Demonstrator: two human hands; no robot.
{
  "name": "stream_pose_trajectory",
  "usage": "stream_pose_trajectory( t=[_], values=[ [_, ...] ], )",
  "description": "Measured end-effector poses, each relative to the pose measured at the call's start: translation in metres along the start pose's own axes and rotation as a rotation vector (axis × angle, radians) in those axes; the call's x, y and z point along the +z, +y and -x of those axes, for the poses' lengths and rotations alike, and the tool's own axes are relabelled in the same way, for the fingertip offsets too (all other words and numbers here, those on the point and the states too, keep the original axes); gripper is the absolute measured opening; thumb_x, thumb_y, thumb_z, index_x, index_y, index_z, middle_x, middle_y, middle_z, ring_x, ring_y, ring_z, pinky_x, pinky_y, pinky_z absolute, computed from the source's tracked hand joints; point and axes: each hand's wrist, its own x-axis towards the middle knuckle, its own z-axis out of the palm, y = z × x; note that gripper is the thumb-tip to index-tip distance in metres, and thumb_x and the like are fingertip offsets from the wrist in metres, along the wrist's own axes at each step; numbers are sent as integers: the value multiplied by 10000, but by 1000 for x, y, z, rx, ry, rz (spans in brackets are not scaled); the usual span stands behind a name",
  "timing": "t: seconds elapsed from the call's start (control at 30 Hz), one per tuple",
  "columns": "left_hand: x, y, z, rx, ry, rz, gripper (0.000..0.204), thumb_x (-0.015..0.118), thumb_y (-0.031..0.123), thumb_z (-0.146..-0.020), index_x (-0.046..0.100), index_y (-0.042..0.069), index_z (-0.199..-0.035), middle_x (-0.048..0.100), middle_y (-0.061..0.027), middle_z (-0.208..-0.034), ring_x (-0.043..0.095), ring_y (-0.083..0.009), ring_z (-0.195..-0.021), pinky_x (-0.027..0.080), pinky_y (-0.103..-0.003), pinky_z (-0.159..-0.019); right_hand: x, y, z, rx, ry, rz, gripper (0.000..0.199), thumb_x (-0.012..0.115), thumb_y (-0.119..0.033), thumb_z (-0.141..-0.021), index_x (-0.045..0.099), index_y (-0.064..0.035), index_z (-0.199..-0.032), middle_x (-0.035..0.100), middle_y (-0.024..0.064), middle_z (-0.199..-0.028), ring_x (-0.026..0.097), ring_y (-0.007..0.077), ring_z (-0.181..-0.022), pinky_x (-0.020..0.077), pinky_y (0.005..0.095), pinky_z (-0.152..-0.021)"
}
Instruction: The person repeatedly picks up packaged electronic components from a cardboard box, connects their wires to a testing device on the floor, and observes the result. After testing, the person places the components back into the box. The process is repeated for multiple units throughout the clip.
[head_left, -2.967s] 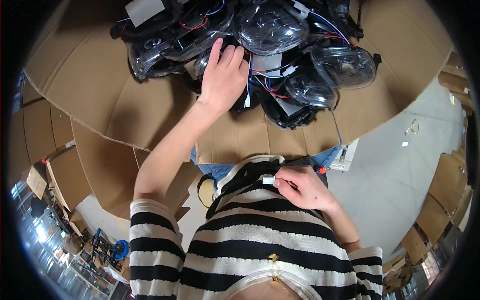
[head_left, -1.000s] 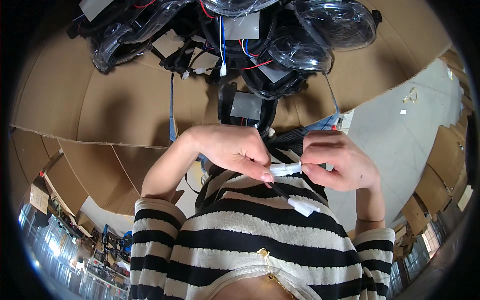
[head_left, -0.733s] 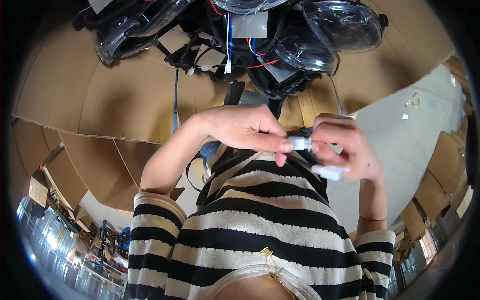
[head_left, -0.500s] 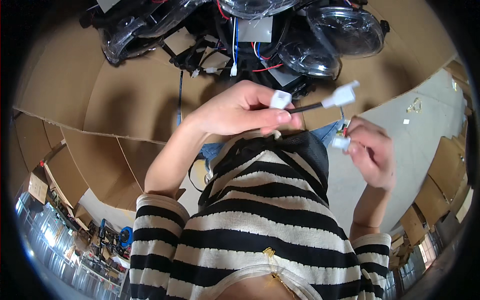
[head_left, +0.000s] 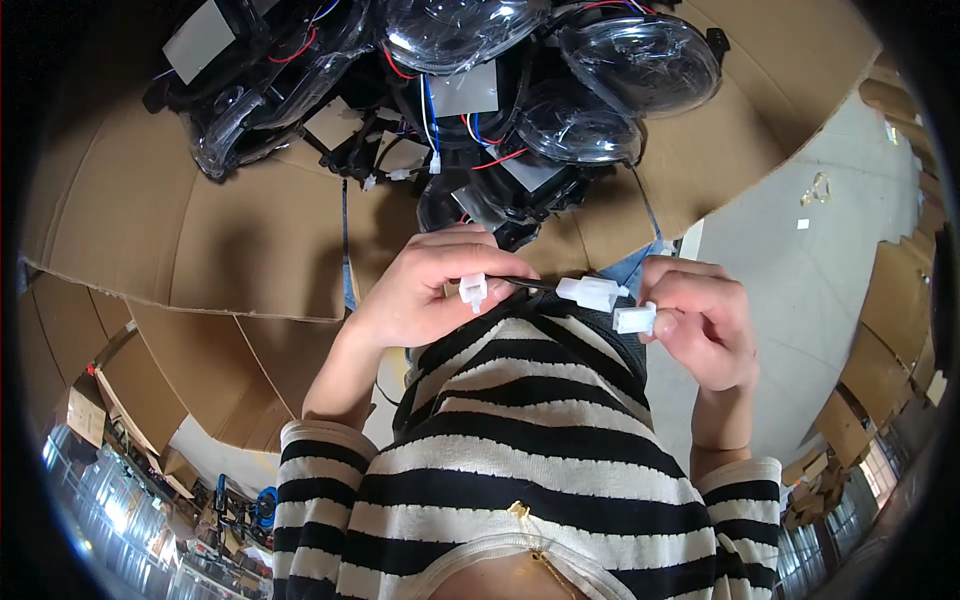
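Observation:
My left hand (head_left: 435,285) is closed round a short black cable (head_left: 530,284) that carries a white plug connector (head_left: 588,293) on its right end. A second white connector (head_left: 473,291) sticks out between the thumb and fingers of that hand. In a thumb-and-finger pinch, my right hand (head_left: 702,315) holds another white connector (head_left: 634,320). It sits just below and right of the cable's plug; the two look very close, and I cannot tell whether they touch. Whatever wire leads from the right hand's connector is hidden by the fingers.
Beyond my hands lie several plastic-wrapped headlamps (head_left: 640,65) with black housings and red, blue and white wires. They rest on a cardboard sheet (head_left: 250,240) with bent flaps. Cardboard boxes (head_left: 870,340) stand at the right, and a blue-wheeled item (head_left: 266,502) is at the lower left.
My hands have come lower and closer together, bringing the left hand's cable plug beside the right hand's connector. Both grips hold. The headlamps have shifted left in view.

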Motion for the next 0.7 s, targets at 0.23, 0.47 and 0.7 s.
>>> stream_pose_trajectory(
  t=[0.23,0.47,0.7],
  values=[
    [0,-2,1,22,33,-57,181,575,-2,-653,619,-3,-828,555,-64,-657,439,-162,-550,325,-277,-517,3,-5,1,105,30,121,56,494,-2,-692,487,9,-637,410,53,-553,376,149,-468,276,267,-435],
    [-3,-1,-4,18,17,-173,199,581,-29,-655,612,-3,-850,525,-62,-642,427,-162,-562,325,-271,-505,14,-5,-6,168,191,318,86,486,-8,-708,466,15,-628,402,86,-543,391,186,-476,288,287,-445],
    [-11,29,6,-79,76,-165,182,582,25,-685,601,-12,-862,541,-79,-675,443,-152,-578,338,-267,-500,4,0,4,120,175,83,174,462,-63,-752,432,0,-593,368,25,-546,337,95,-492,236,242,-441]
  ],
)
